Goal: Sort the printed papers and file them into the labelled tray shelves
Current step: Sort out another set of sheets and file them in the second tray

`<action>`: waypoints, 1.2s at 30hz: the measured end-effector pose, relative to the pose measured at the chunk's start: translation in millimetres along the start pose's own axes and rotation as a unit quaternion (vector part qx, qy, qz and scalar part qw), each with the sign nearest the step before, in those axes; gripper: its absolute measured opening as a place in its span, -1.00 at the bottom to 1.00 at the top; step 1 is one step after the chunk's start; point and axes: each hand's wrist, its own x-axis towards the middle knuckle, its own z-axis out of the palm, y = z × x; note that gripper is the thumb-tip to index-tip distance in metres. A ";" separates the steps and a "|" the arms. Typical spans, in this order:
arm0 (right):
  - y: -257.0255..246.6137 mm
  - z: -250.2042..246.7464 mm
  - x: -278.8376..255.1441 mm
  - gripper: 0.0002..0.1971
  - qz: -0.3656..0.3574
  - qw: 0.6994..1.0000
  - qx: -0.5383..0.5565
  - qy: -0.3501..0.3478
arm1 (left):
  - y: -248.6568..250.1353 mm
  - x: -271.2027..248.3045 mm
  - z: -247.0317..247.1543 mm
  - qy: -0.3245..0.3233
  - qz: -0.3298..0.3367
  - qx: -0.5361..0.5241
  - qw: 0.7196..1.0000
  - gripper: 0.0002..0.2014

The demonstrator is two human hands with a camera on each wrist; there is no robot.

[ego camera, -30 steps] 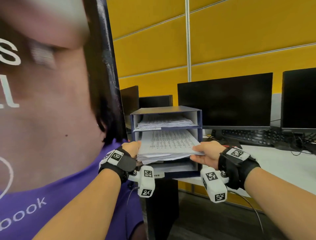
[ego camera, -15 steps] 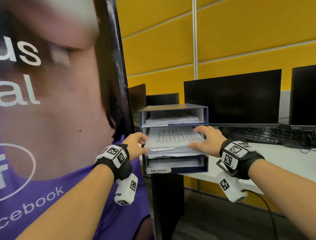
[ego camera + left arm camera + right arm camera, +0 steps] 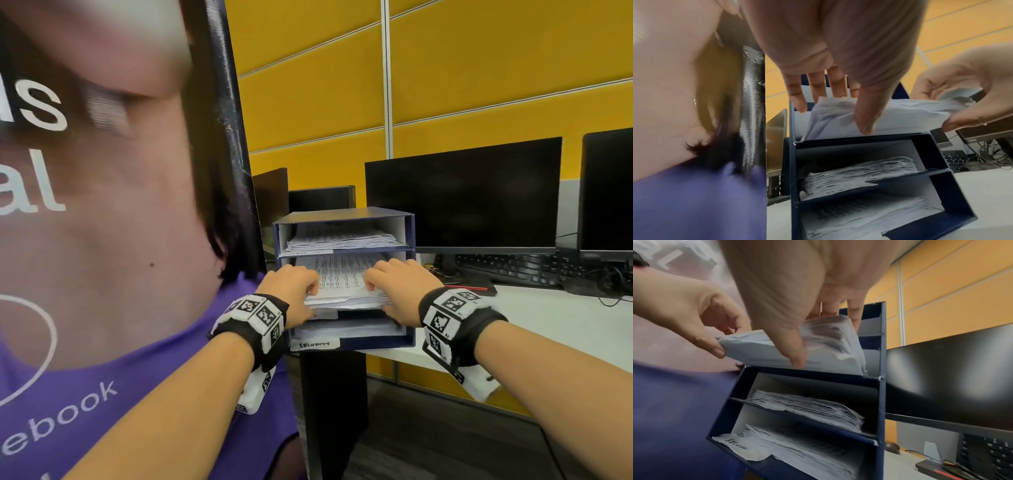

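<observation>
A blue tray shelf unit (image 3: pixel 410 236) stands on the desk corner with several shelves. The paper stack (image 3: pixel 342 277) lies in the second shelf from the top, its front edge sticking out. My left hand (image 3: pixel 301 284) holds the stack's left front corner, fingers on top and thumb beneath. My right hand (image 3: pixel 383 284) holds the right front corner the same way. In the left wrist view the left hand (image 3: pixel 830 113) pinches the stack (image 3: pixel 900 113). In the right wrist view the right hand (image 3: pixel 818 335) pinches the stack (image 3: pixel 760 350). Other papers (image 3: pixel 807 408) fill the lower shelves.
A handwritten label (image 3: pixel 315 344) is stuck on the bottom shelf's front. Behind the unit stand a dark monitor (image 3: pixel 462 192), a keyboard (image 3: pixel 513 267) and a second monitor (image 3: pixel 606 192) on the white desk (image 3: pixel 565 322). A tall printed banner (image 3: pixel 102 240) fills the left side.
Both hands have slid from the stack's outer front edges onto its top, and the stack now sits deeper in the shelf. The view has come closer to the unit.
</observation>
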 end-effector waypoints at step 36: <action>30.2 33.4 83.5 -0.59 0.142 0.969 0.119 -0.163 | -15.8 85.7 29.1 -0.020 -0.145 -0.059 0.987 -0.77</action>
